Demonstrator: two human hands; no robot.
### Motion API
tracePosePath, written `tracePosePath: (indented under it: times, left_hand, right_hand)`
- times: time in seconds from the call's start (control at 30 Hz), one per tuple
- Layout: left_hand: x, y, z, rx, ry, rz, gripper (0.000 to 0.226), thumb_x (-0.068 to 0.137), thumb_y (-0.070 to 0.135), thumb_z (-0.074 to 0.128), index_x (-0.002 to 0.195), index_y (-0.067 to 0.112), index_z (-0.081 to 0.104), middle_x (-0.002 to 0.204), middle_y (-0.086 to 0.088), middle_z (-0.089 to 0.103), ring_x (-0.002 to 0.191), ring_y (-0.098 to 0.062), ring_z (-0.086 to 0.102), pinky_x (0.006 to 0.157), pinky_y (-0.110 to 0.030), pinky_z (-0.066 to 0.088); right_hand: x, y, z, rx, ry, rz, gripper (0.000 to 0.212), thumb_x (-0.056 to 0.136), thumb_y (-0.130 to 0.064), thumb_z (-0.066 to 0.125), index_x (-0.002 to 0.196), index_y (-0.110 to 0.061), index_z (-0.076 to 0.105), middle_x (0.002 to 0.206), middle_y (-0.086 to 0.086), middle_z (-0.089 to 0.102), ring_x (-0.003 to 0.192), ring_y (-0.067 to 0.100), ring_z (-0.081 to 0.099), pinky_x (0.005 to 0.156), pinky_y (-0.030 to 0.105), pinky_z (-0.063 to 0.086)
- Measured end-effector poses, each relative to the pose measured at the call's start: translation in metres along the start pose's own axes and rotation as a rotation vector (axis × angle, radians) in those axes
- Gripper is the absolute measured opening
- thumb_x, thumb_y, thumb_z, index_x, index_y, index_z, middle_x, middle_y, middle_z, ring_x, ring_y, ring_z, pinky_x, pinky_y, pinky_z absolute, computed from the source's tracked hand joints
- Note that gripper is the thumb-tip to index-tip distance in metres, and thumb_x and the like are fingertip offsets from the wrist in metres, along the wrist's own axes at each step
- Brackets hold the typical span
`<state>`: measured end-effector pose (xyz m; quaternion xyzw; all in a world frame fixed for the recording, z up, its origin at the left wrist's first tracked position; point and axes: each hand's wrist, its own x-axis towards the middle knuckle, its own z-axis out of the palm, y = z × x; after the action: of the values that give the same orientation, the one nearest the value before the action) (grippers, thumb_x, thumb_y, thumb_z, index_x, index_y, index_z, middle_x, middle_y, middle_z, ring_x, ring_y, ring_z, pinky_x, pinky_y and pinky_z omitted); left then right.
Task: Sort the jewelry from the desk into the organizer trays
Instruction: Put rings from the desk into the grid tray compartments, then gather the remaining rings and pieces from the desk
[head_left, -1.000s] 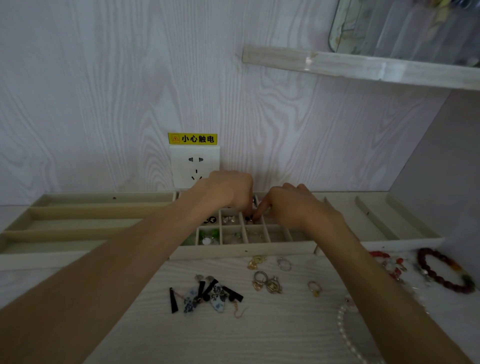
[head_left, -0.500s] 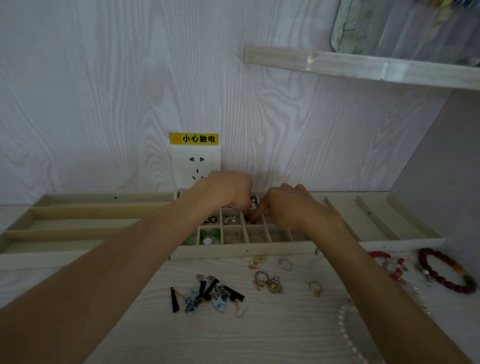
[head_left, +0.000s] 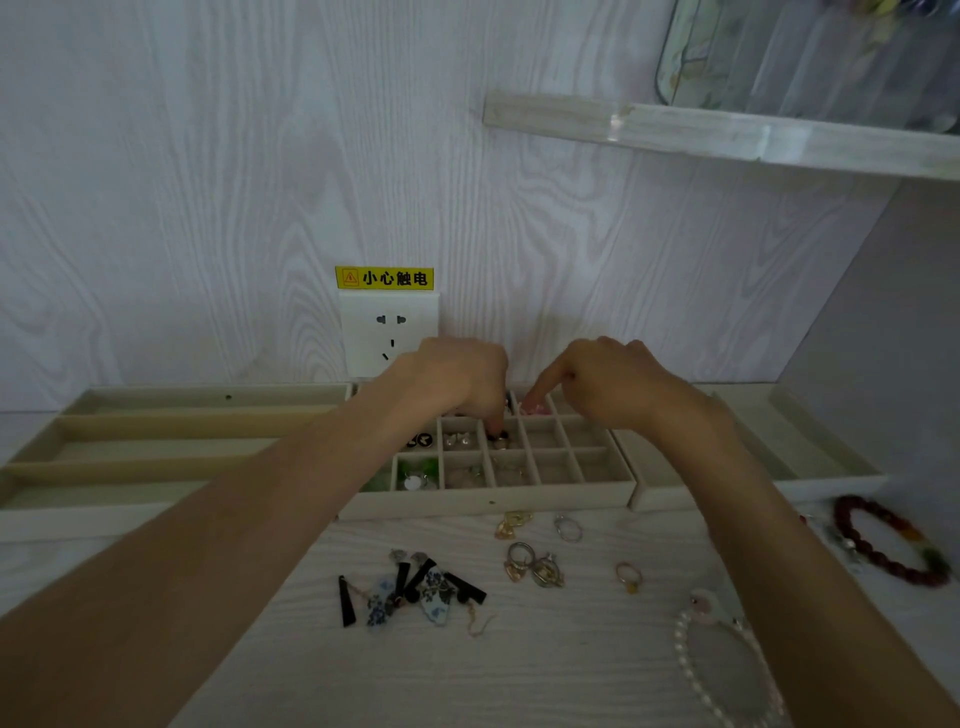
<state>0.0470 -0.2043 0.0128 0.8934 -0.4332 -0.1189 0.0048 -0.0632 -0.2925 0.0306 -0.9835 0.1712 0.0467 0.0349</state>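
Note:
A beige grid organizer tray (head_left: 488, 501) sits against the wall, with small earrings in several compartments. My left hand (head_left: 457, 382) reaches down into a middle compartment, fingertips pinched on a small dark earring (head_left: 497, 435). My right hand (head_left: 618, 387) hovers over the back row holding nothing, its index finger pointing down at a pink piece (head_left: 535, 409). On the desk in front lie black and blue-white drop earrings (head_left: 415, 592), linked rings (head_left: 535, 569), a silver ring (head_left: 569, 527), a gold ring (head_left: 628, 577) and a gold charm (head_left: 511, 525).
A long-slot tray (head_left: 156, 423) lies to the left and another tray (head_left: 779, 483) to the right. A pearl necklace (head_left: 691, 670) and a red bead bracelet (head_left: 883, 540) rest at the right. A wall socket (head_left: 389, 332) is behind the trays; a shelf (head_left: 727, 135) hangs above.
My right hand has pulled away from the left, rising and shifting right toward the back row. My left hand stays on the same compartment.

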Motion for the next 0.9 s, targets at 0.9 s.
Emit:
tracePosePath:
  times: [0.9]
  left_hand:
    - [-0.092, -0.031, 0.013, -0.436, 0.315, 0.143, 0.022, 0.086, 0.023, 0.062, 0.101, 0.038, 0.067, 0.094, 0.018, 0.061, 0.079, -0.003, 0.057, 0.073, -0.025, 0.045]
  right_hand:
    - [-0.091, 0.038, 0.045, 0.328, 0.082, 0.068, 0.022, 0.092, -0.026, 0.055, 0.111, -0.033, 0.065, 0.098, -0.015, 0.055, 0.091, 0.002, 0.049, 0.075, 0.015, 0.034]
